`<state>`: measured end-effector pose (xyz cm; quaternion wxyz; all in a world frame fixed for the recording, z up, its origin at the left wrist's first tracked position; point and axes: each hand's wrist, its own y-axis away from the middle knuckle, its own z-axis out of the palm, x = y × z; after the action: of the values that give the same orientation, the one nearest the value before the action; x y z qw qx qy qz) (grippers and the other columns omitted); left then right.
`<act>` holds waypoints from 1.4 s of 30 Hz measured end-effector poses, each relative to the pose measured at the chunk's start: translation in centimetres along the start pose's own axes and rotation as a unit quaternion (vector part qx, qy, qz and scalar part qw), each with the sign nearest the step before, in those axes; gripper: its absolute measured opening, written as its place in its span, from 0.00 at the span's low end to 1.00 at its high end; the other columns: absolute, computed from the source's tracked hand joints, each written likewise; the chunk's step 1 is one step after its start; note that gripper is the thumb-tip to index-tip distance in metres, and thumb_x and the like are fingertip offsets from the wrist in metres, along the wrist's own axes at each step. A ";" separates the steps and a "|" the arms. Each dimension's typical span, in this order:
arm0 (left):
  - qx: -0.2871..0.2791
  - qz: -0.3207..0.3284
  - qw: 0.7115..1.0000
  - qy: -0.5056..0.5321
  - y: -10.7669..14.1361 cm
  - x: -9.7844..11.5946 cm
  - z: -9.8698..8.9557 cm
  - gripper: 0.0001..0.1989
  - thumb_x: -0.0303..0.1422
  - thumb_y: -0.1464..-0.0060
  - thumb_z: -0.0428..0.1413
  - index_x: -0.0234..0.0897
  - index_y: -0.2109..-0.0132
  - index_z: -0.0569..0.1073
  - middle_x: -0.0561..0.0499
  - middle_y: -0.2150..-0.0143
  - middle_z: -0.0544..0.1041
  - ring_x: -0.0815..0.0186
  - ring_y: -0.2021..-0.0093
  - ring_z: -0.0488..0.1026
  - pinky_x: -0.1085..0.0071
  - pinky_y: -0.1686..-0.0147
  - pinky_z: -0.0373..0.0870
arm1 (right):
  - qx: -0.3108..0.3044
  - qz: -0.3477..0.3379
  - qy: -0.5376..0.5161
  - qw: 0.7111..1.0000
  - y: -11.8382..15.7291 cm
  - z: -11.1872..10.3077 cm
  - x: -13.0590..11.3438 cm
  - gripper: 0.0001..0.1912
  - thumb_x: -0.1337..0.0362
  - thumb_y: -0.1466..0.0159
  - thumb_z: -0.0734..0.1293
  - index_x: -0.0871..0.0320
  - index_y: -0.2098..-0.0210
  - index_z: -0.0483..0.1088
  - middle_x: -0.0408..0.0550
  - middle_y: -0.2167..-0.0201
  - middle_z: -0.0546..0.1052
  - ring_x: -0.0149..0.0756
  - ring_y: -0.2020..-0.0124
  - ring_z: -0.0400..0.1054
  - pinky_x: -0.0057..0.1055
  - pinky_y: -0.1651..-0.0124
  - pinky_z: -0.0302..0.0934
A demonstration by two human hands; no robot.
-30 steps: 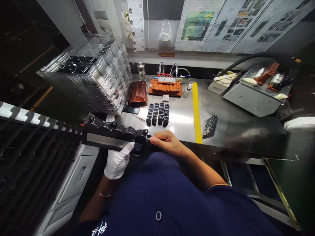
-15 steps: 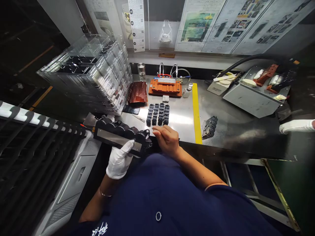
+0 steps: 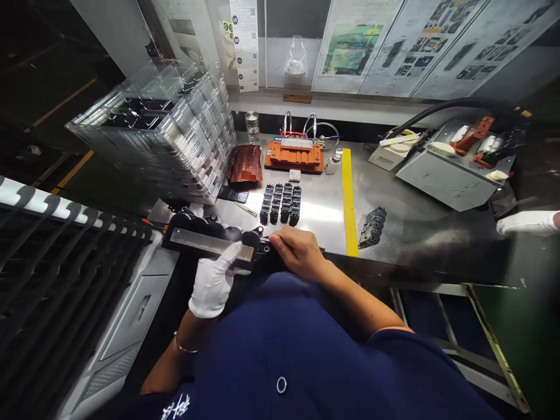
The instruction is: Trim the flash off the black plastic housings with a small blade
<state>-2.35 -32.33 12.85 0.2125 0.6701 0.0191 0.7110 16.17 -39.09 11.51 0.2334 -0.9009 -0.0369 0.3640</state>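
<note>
My left hand (image 3: 213,284), in a white glove, grips a long black part (image 3: 210,238) with a metal strip along it, held up at the bench's front edge. My bare right hand (image 3: 298,249) is closed at the part's right end, fingertips pinched together; a thin light-coloured item shows at them, too small to name. Behind the hands, several small black pieces (image 3: 286,204) stand in rows on the metal bench. An orange fixture (image 3: 294,156) lies farther back.
Clear plastic trays (image 3: 192,140) are stacked at the left. Tweezers (image 3: 246,209) lie near the small pieces. Right of the yellow strip (image 3: 349,204) are a bagged black part (image 3: 373,226) and a grey box (image 3: 455,166). Another person's gloved hand (image 3: 525,223) shows far right.
The black part has turned slightly and shifted a little left in my left hand. My right hand has moved slightly down, its fingertips now at the part's right end.
</note>
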 end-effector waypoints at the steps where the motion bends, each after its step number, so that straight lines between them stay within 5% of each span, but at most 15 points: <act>1: 0.005 -0.001 1.000 0.001 0.0 0.0 0.1 0.18 0.38 0.61 0.70 0.37 0.61 0.81 0.47 0.57 0.82 0.55 0.59 0.81 0.70 0.70 0.81 | -0.001 -0.005 0.011 1.000 0.0 0.0 -0.1 0.21 0.59 0.28 0.55 0.60 0.72 0.70 0.45 0.78 0.69 0.29 0.75 0.61 0.27 0.69 0.53; 17: 0.020 0.006 1.000 -0.022 0.5 0.5 0.8 0.25 0.41 0.60 0.69 0.36 0.54 0.78 0.47 0.56 0.82 0.56 0.63 0.81 0.70 0.77 0.79 | -0.029 0.019 0.049 0.998 0.0 0.1 0.1 0.23 0.57 0.28 0.56 0.60 0.73 0.72 0.46 0.79 0.70 0.29 0.77 0.60 0.27 0.71 0.50; 22: -0.032 -0.008 0.998 -0.051 0.0 1.3 0.9 0.15 0.38 0.63 0.70 0.34 0.67 0.81 0.48 0.67 0.82 0.56 0.63 0.80 0.66 0.65 0.80 | -0.175 -0.049 -0.012 0.983 -0.6 -2.1 1.0 0.23 0.58 0.29 0.57 0.60 0.77 0.69 0.45 0.80 0.69 0.27 0.78 0.60 0.27 0.72 0.49; 26: -0.100 -0.107 0.989 -0.007 -0.7 1.5 1.3 0.13 0.36 0.59 0.68 0.33 0.67 0.80 0.50 0.69 0.81 0.62 0.70 0.79 0.70 0.70 0.78 | -0.284 -0.132 -0.053 0.948 -0.9 -4.3 1.7 0.23 0.57 0.30 0.59 0.60 0.78 0.68 0.44 0.81 0.69 0.25 0.79 0.59 0.27 0.72 0.49; 32: -0.153 -0.200 0.967 0.046 -1.7 1.5 1.6 0.11 0.31 0.56 0.66 0.31 0.64 0.79 0.47 0.69 0.81 0.66 0.74 0.77 0.75 0.78 0.75 | -0.217 -0.126 0.033 0.967 -1.0 -4.8 1.8 0.23 0.55 0.29 0.57 0.60 0.75 0.70 0.45 0.79 0.70 0.27 0.78 0.59 0.27 0.72 0.49; 42: -0.157 -0.206 0.965 0.049 -1.7 1.3 1.6 0.08 0.31 0.53 0.65 0.30 0.65 0.79 0.49 0.73 0.79 0.69 0.78 0.75 0.80 0.83 0.72 | -0.212 -0.127 0.044 0.968 -1.1 -4.3 1.9 0.23 0.56 0.29 0.58 0.60 0.76 0.69 0.45 0.80 0.70 0.27 0.78 0.59 0.27 0.72 0.48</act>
<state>-0.35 -30.76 13.73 0.4556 0.5746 0.0557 0.6776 20.54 -39.35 13.52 0.0828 -0.9330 -0.2166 0.2752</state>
